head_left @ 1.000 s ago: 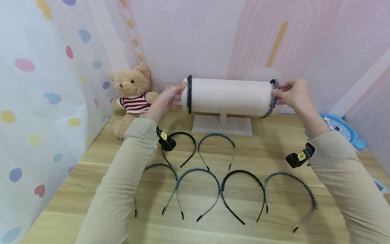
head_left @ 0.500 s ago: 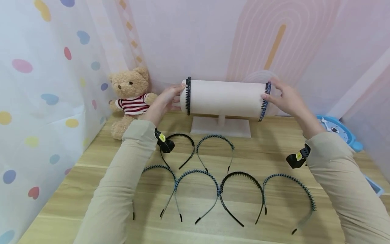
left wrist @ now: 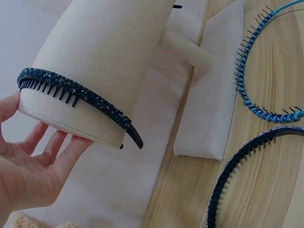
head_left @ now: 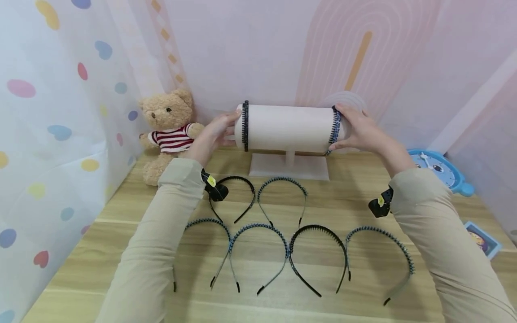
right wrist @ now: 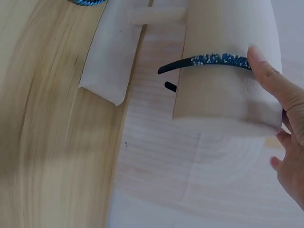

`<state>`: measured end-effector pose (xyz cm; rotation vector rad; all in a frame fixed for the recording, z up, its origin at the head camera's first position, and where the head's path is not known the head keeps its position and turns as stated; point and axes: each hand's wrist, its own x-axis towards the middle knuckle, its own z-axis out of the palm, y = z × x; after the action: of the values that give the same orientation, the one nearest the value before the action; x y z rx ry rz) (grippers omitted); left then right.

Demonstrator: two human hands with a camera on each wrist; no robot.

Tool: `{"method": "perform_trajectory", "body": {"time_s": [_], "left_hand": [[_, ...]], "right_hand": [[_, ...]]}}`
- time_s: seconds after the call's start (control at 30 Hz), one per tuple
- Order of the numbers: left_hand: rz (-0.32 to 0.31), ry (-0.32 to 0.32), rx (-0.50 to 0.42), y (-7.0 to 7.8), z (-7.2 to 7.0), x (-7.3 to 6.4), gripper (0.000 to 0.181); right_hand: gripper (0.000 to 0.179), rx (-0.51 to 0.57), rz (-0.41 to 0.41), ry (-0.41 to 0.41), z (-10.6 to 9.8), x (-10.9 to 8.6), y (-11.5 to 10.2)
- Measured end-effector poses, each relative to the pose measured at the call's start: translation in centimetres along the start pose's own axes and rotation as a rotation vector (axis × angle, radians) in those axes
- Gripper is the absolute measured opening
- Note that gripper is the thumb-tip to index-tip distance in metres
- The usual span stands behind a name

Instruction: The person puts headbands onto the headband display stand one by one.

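Observation:
A padded white headband display stand bears a dark toothed headband near its left end and a glittery blue headband near its right end. My left hand touches the left end, its fingers extended against the end face and its thumb by the rim. On the right, my right hand holds the blue headband, with thumb and forefinger spread along it at bottom and top. In the right wrist view the thumb presses at its glittery part; the other fingers are partly hidden behind the roll.
Several headbands, among them a black toothed headband and a blue beaded headband, lie in two rows in front of the stand. A teddy bear sits at left. A blue toy clock and a small blue frame are at right.
The right hand has brought the blue headband leftward from the stand's right end, and it now stands straighter around the roll. My left hand has stayed at the left end.

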<state>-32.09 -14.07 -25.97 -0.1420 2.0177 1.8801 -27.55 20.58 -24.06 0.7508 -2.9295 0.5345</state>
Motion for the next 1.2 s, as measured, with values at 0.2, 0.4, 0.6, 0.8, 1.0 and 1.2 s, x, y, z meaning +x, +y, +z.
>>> {"method": "perform_trajectory", "body": {"time_s": [0.2,0.4,0.6,0.8,1.0,1.2], "left_hand": [[-0.008,0.006,-0.003,0.3,0.0,0.0,0.061],[-0.002,0.012,0.012,0.2,-0.1,0.3,0.060],[-0.008,0.023,0.011,0.3,0.2,0.3,0.060],[-0.010,0.040,0.006,0.2,0.7,0.1,0.059],[-0.003,0.045,0.003,-0.1,0.8,0.2,0.059],[-0.003,0.039,0.007,-0.2,0.6,0.0,0.058]], "right_hand": [[0.102,-0.048,-0.006,-0.022,0.1,1.4,-1.2],[0.102,-0.036,-0.014,-0.063,0.3,3.0,-2.4],[0.101,-0.029,-0.032,-0.106,0.7,5.1,-3.8],[0.100,-0.038,-0.060,-0.144,1.1,6.6,-4.9],[0.100,-0.036,-0.087,-0.150,1.8,7.5,-6.4],[0.104,-0.072,-0.113,-0.134,2.8,8.4,-8.4]]}}
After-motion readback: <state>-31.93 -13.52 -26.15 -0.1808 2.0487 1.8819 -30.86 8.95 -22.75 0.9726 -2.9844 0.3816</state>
